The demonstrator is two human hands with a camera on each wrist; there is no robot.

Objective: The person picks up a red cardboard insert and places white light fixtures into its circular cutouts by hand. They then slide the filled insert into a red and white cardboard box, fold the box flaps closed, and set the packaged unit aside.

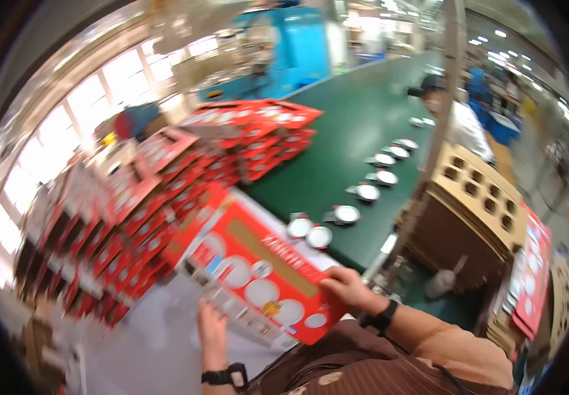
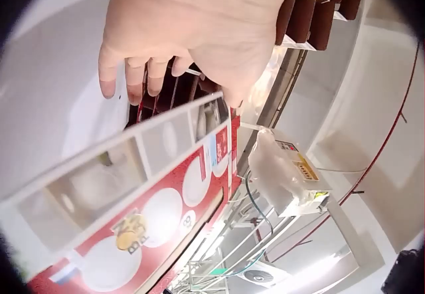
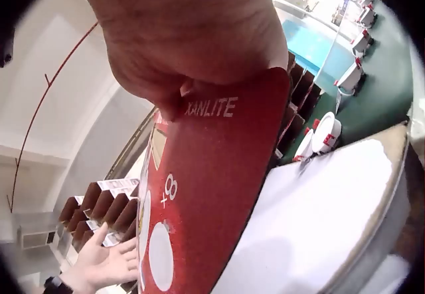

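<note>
A red printed carton point(image 1: 311, 276) with white circles and the word XANLITE is held tilted above the white worktop. My right hand point(image 1: 353, 291) grips its right end, thumb on the printed face; in the right wrist view that hand point(image 3: 192, 35) covers the carton's top edge. My left hand point(image 1: 213, 336) is beside the carton's lower left side, fingers extended. The left wrist view shows the left hand point(image 2: 192, 25) with straight fingers over the carton's pale side panel point(image 2: 99, 181). In the right wrist view the left palm point(image 3: 109, 264) faces the carton, spread.
Stacked red cartons point(image 1: 133, 217) fill the left side. Along the green conveyor point(image 1: 337, 138) stand several round white lamps point(image 1: 347, 214). Brown cardboard inserts with holes point(image 1: 482, 191) are piled at the right, by a metal post point(image 1: 439, 125). Another person point(image 1: 469, 128) is beyond it.
</note>
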